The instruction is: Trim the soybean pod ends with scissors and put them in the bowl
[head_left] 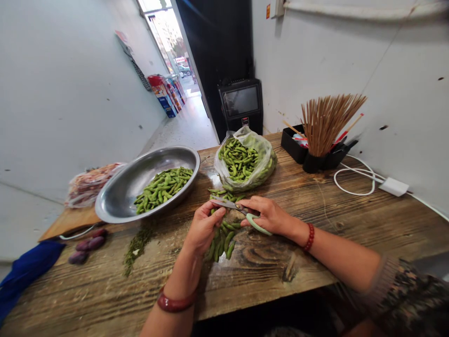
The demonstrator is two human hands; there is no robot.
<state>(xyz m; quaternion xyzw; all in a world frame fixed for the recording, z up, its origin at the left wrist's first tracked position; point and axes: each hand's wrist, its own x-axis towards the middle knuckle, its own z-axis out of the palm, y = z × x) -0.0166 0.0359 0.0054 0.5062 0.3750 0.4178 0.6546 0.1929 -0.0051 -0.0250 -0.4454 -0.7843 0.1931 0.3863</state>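
In my right hand (270,215) is a pair of scissors (258,224) with pale green handles, its blades pointing left. My left hand (205,222) is pinched closed at the blade tips; a bit of green shows at its fingertips, apparently an edamame pod mostly hidden by the fingers. Loose edamame pods (220,243) lie on the wooden table (308,262) beneath and between my hands. Just beyond them stands an open clear plastic bag (268,161) full of pods. To the left, a steel basin (119,187) holds a heap of pods on its right side.
Small green trimmings (135,250) lie left of my left hand, with several purple-red bulbs (89,245) farther left. Behind them, a bagged pinkish food (93,185) rests by a wooden board (72,222). At right are skewers (326,121), a black holder (293,147) and a white cable (354,192).
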